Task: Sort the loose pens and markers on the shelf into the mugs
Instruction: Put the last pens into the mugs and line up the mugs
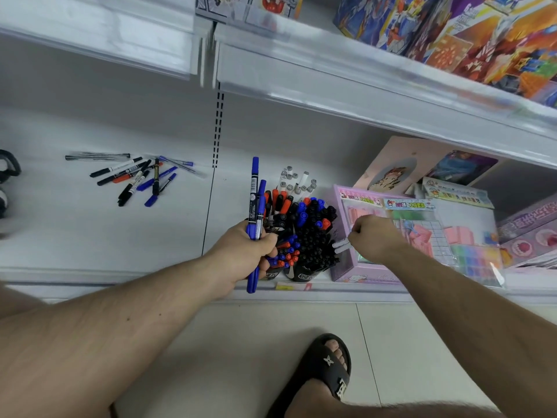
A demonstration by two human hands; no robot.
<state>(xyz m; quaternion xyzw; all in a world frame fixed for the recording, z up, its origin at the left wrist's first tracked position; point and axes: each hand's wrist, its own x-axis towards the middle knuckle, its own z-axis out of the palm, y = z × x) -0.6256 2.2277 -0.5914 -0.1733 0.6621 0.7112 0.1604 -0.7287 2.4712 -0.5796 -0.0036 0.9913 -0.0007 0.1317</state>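
My left hand (244,254) grips a bundle of blue markers (255,206), held upright just left of the mugs. My right hand (375,236) pinches two white markers (341,246) above the right edge of the mugs. Several dark mugs (303,274) stand at the shelf's front edge, packed with black, blue and red markers (310,233); a cluster of grey-capped white markers (297,184) stands behind them. A pile of loose pens and markers (137,176) lies on the white shelf (90,236) to the left, apart from both hands.
A pink craft box (355,274) and several packaged toy kits (452,236) fill the shelf right of the mugs. An upper shelf (331,86) overhangs, holding colourful boxes (467,34). A dark object (9,165) sits at the far left. My sandalled foot (325,375) is on the tiled floor.
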